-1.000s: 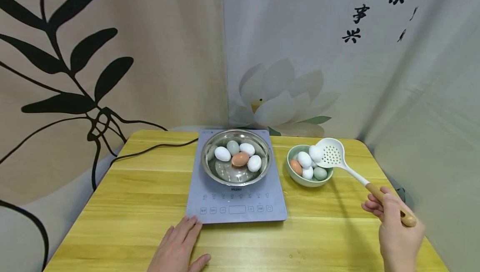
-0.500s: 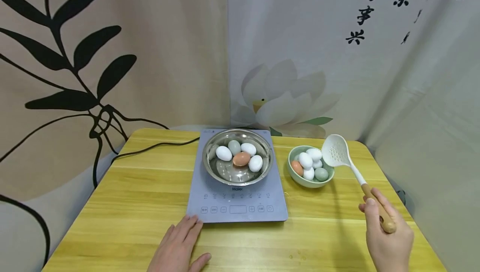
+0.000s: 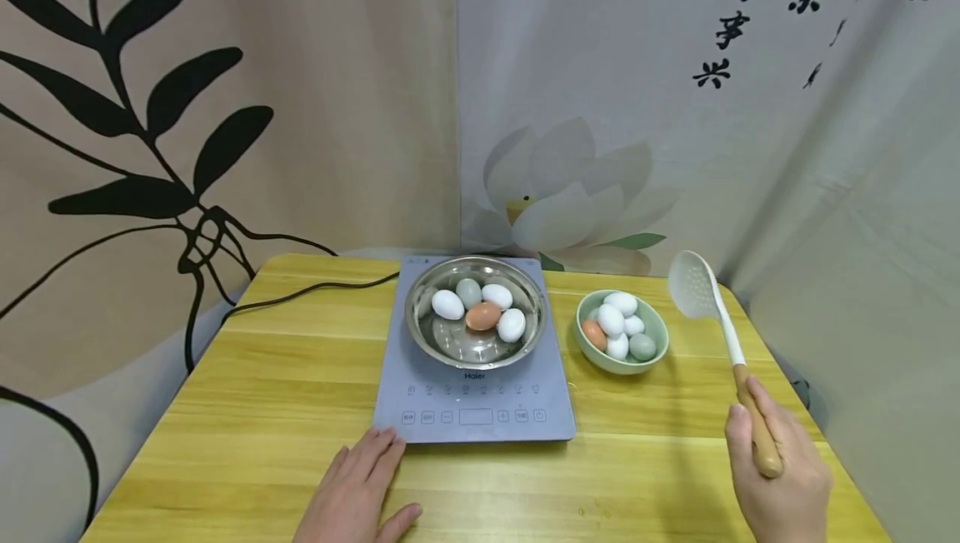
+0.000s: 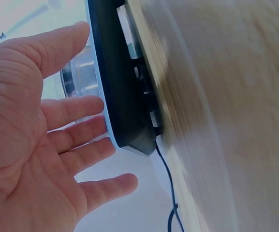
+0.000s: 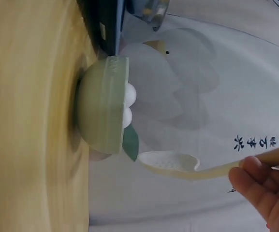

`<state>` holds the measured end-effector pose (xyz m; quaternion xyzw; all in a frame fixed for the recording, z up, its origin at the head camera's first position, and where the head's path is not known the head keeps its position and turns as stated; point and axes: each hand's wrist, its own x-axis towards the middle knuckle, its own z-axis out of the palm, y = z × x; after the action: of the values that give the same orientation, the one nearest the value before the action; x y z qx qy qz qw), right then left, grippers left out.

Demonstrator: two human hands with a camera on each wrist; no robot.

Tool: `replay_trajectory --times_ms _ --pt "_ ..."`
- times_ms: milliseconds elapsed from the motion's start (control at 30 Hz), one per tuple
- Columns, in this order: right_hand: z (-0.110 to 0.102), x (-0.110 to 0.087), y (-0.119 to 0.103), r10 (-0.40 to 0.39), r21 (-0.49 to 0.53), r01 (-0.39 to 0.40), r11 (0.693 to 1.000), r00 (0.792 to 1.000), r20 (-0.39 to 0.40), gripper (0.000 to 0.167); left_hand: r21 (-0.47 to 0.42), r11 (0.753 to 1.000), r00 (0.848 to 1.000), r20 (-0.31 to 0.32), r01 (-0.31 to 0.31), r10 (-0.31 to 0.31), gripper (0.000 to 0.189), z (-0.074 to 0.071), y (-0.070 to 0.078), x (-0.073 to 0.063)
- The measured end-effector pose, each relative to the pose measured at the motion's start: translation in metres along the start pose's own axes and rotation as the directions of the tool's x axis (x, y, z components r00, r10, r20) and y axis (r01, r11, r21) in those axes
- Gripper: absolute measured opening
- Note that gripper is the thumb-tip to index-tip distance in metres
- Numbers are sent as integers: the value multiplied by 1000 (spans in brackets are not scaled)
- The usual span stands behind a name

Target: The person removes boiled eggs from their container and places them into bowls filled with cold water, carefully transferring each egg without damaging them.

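Observation:
My right hand [image 3: 783, 464] grips the wooden handle of a white slotted spoon [image 3: 701, 289]. The spoon's perforated head is raised, apart from the green bowl [image 3: 622, 366] on its left, and carries nothing. That bowl holds several white eggs [image 3: 611, 321], a brown egg [image 3: 593, 333] and a pale green one [image 3: 642, 347]. My left hand [image 3: 356, 489] has its fingers extended, the tips at the front left corner of the induction cooker [image 3: 476, 406]. On the cooker stands a steel bowl [image 3: 472, 360] with several eggs, one of them brown [image 3: 482, 317].
The wooden table [image 3: 292, 393] ends against curtains at the back and right. A black cable [image 3: 311, 289] runs from the cooker to the left edge. Small wet drops lie near the table's front right.
A white egg at the spoon's head now lies in the green bowl. My right hand has drawn the spoon right and up from the bowl. My left hand stays at the cooker's corner.

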<state>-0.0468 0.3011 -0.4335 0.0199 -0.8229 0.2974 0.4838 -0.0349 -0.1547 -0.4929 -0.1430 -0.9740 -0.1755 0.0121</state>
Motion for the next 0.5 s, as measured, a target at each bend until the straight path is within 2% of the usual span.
replay_trajectory --times_ms 67,100,133,200,267,300,333,367,433,500 --pt "-4 4 -8 123 90 -120 989 992 -26 35 -1 1000 1000 -2 2 -2 80 0 1 0" --pt "-5 6 -13 186 185 -177 967 982 -34 35 1 1000 1000 -2 3 -3 80 -1 1 0" --pt "-6 9 -18 240 292 -218 931 970 -42 35 1 1000 1000 -2 4 -4 80 -1 1 0" --pt "-5 14 -27 283 537 -212 816 958 -53 35 5 1000 1000 -2 5 -5 80 -1 2 0" --pt "-2 18 -37 262 714 -157 683 964 -39 34 12 1000 1000 -6 6 -6 80 -1 2 -1" --pt "1 19 -42 227 759 -131 638 974 -22 34 15 1000 1000 -9 7 -7 79 -1 2 -1" --pt "4 21 -47 173 779 -107 617 985 -2 34 18 1000 1000 -10 7 -6 79 -1 2 -1" --pt "9 22 -52 116 793 -85 603 993 18 33 22 1000 1000 -13 5 -5 79 -1 3 -1" --pt "20 23 -63 -26 756 -20 654 998 49 32 28 1000 1000 -17 6 -5 78 -1 3 -1" --pt "36 24 -72 -167 704 80 706 984 56 31 24 1000 1000 -17 6 -5 78 -1 4 -1"
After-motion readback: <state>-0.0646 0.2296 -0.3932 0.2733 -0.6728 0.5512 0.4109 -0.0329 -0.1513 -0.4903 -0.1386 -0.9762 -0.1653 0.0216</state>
